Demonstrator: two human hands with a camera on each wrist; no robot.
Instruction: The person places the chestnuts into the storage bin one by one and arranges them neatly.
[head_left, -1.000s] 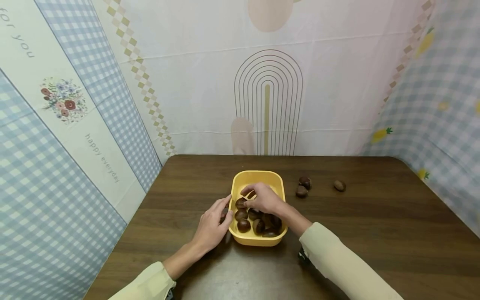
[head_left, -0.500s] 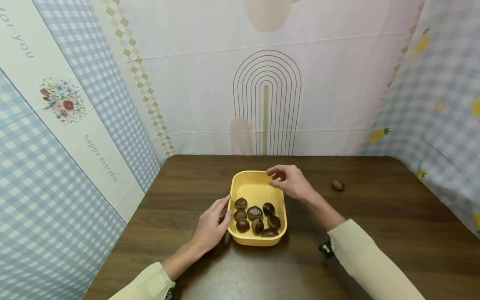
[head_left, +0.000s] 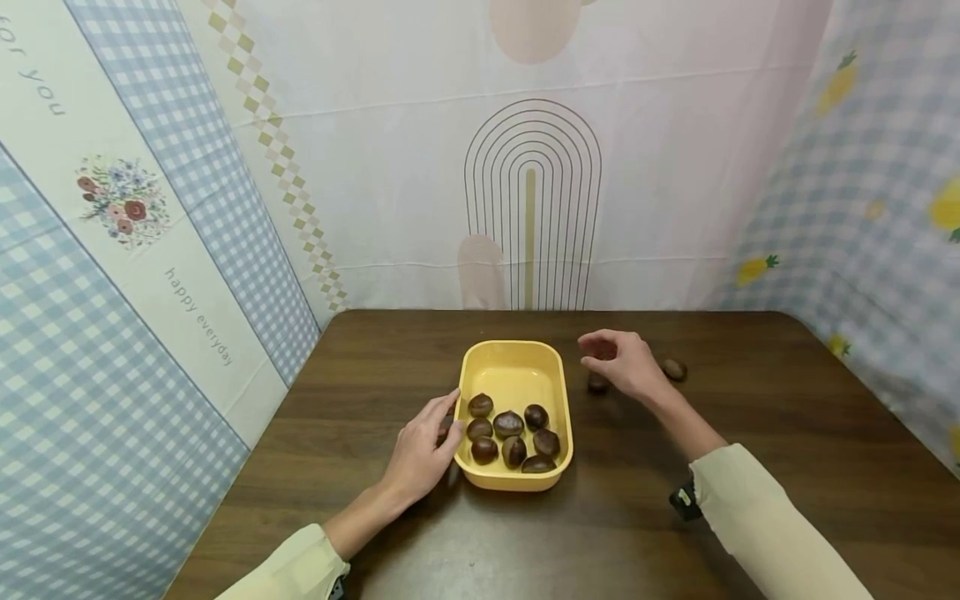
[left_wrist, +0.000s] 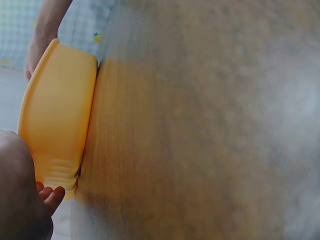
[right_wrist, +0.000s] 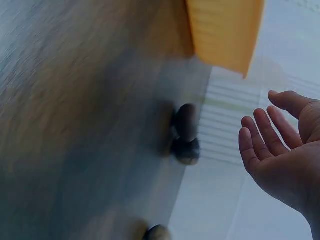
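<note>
Head view: left hand laid along the outer left wall of the yellow bin, thumb and fingers spread and touching it near the rim. Right hand well apart from the left, beyond the bin's right side, thumb and fingertips parted. Eight chestnuts in the bin, between the hands, bunched toward the person's end. Dark chestnut on the table just below the right hand, partly covered by it. Lone chestnut just right of the right hand. Wooden table under both hands; printed cloth hangs beyond them. Pale sleeves behind both wrists, black wrist device under the right one.

Left wrist view: bin's outer wall fills the space past the left hand; fingertips by its lower corner, exact contact hard to tell. Part of the right hand shows past the bin's far end.

Right wrist view: right hand palm and fingers visible, fingers slightly bent, thumb clear of them. Two loose chestnuts on the table, touching each other, apart from the fingertips; blurry. Third one cut off at the lower edge, below the hand. Bin corner above the hand.
</note>
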